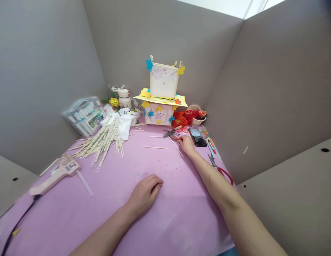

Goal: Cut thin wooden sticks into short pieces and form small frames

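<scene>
My right hand (186, 145) reaches out over the far right part of the table, its fingers closed round the handles of the pliers (169, 133), whose dark jaws point left. Nearer to me, my left hand (145, 192) rests on the pink tablecloth (165, 213) with its fingers curled and nothing seen in them. Thin wooden sticks (156, 147) lie between the two hands and a two-tier paper and stick lantern (164, 83), which stands upright at the back with blue, yellow and orange paper butterflies on it. A black phone (198, 137) lies just right of my right hand.
A pink glue gun (57, 175) with a cord lies at the left, near a pile of sticks (101, 142) and a clear case (87, 115). Red cord (182, 119) is heaped at the back right. Red-handled scissors (221, 170) lie at the right edge. Grey panels enclose the table.
</scene>
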Demonstrator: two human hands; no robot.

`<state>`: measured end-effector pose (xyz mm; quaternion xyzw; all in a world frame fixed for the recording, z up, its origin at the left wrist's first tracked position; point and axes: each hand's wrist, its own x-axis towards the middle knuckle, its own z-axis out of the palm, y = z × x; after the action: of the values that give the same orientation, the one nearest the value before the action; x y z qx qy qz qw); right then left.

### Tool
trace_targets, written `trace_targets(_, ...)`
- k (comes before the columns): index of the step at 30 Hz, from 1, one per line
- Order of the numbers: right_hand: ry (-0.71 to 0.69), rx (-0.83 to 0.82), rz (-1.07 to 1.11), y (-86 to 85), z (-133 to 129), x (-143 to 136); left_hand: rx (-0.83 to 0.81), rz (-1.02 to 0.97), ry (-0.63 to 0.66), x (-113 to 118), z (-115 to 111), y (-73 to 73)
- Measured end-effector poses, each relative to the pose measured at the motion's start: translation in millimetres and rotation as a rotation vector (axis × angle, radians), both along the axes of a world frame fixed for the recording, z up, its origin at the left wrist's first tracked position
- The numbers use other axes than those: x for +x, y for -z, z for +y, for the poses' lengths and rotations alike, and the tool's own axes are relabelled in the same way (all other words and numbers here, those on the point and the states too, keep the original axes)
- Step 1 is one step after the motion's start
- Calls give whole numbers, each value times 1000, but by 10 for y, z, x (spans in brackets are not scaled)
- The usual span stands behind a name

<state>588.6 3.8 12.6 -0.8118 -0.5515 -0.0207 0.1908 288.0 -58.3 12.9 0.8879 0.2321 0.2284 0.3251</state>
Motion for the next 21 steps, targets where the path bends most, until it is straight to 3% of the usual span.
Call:
trace_targets(16,161,60,-41,2,-90,-217,-47,-20,-64,49,-5,4)
trace_targets(21,173,90,-19,-174,222,-130,-48,0,-81,84,3,11)
